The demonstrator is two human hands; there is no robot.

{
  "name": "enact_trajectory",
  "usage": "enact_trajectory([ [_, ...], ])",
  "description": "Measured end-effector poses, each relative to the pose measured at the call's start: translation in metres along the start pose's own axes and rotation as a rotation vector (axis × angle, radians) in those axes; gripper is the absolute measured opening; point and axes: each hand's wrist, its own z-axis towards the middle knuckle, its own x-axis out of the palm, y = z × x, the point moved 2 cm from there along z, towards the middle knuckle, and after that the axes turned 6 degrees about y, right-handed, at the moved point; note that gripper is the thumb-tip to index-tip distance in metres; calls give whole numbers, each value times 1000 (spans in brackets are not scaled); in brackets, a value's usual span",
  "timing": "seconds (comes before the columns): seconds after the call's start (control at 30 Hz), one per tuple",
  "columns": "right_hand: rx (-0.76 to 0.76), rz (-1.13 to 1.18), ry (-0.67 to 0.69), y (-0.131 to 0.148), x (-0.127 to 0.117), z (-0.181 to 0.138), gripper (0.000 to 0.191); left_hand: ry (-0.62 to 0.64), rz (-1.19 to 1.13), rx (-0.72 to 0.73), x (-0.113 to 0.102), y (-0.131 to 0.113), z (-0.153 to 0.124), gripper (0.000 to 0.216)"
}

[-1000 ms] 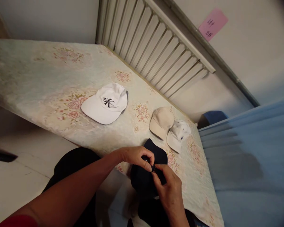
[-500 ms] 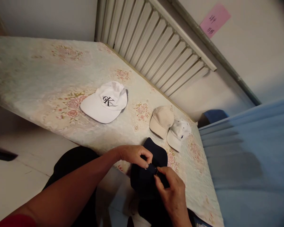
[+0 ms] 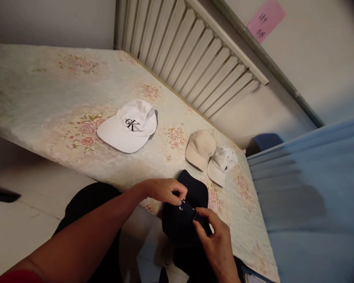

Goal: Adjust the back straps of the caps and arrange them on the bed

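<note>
Close to my body, at the table's near edge, is a dark navy baseball cap (image 3: 177,224) with its brim pointing away from me. My left hand (image 3: 166,191) pinches the cap's back strap between thumb and fingers, beside a small shiny fitting. On the other side of that strap, my right hand (image 3: 215,236) grips it with thumb and forefinger. A white cap (image 3: 135,125) with black "CK" lettering lies farther off to the left. Beyond the navy cap, a beige cap (image 3: 201,147) touches a white cap with a small dark emblem (image 3: 223,163).
The caps lie on a floral tablecloth (image 3: 153,157). A pale slatted radiator (image 3: 194,59) runs along the table's far side. A blue curtain (image 3: 312,188) hangs at the right, with a dark blue object (image 3: 267,143) behind its edge. A pink note (image 3: 267,19) is on the wall.
My left thumb and fingers have shifted slightly up and left along the strap, showing more of the shiny fitting. My right hand stays nearly in place. The view has shifted slightly.
</note>
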Motion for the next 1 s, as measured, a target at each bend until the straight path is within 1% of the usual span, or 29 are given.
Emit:
enact_trajectory([
  [0.1, 181, 157, 115, -8, -7, -4, 35, -42, -51, -12, -3, 0, -1, 10],
  [0.17, 258, 258, 201, -17, -13, -9, 33, -46, -79, -21, -4, 0, -2, 10],
  [0.2, 272, 305, 228, -23, -15, -12, 31, -46, -88, -24, -4, 0, -2, 10],
  [0.27, 274, 403, 228, -36, -19, -17, 27, -54, -100, -25, -4, 2, -2, 10],
  [0.37, 270, 531, 183, -53, -19, -22, 28, -74, -115, -28, -3, 4, -2, 10],
  [0.47, 286, 558, 156, -61, -17, -22, 28, -81, -129, -36, -1, 5, -1, 10],
  [0.6, 292, 550, 153, -60, -18, -20, 26, -71, -147, -50, 0, 4, -1, 10],
  [1.0, 285, 557, 238, -54, -19, -16, 25, -79, -125, -45, 0, 5, -1, 11],
])
